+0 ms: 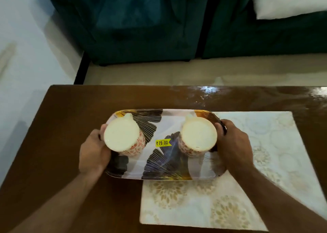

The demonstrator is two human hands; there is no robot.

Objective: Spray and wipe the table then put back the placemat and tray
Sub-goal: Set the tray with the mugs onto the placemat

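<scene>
Tray: the oblong white tray with dark leaf print (pixel 164 153) is held over the glossy brown wooden tabletop (pixel 70 105), its 3 o'clock end overlapping the cream floral placemat (pixel 230 188).
Hands: the left hand (pixel 93 153) curls round the tray's 9 o'clock end, and the right hand (pixel 233 144) round its 3 o'clock end.
Cups: two white cups with red speckled sides (pixel 122 135) (pixel 199 135) stand loose on the tray.
Risk, tipping: any tilt could slide or topple the cups.
Risk, placement: the tray sits toward 9 o'clock of the placemat, so lowering here would probably leave it half off.
Risk, wet surface: the sheen at 1 o'clock may be damp; the placemat could skid.
</scene>
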